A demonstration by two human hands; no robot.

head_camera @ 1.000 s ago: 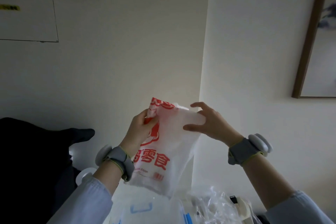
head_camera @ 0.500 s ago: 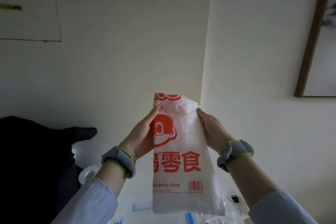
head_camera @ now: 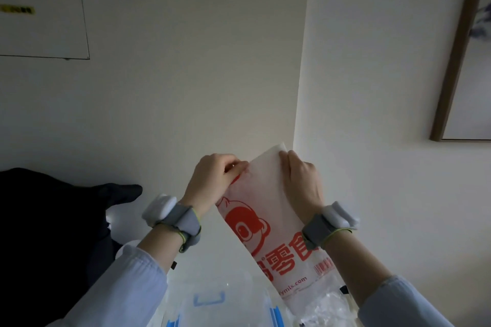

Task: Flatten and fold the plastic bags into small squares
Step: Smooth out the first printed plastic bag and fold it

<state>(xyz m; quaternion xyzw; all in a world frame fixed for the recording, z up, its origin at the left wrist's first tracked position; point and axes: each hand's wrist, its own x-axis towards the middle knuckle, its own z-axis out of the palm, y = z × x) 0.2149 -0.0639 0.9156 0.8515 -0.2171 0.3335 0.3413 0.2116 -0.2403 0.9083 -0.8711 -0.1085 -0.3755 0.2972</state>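
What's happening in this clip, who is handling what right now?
A person holds a white plastic bag with red print up in the air in front of a wall corner. The left hand pinches its upper left edge and the right hand grips the upper right edge, keeping it as a long flat strip. It is not yet a small square. More clear plastic and a clear box with blue latches lie below.
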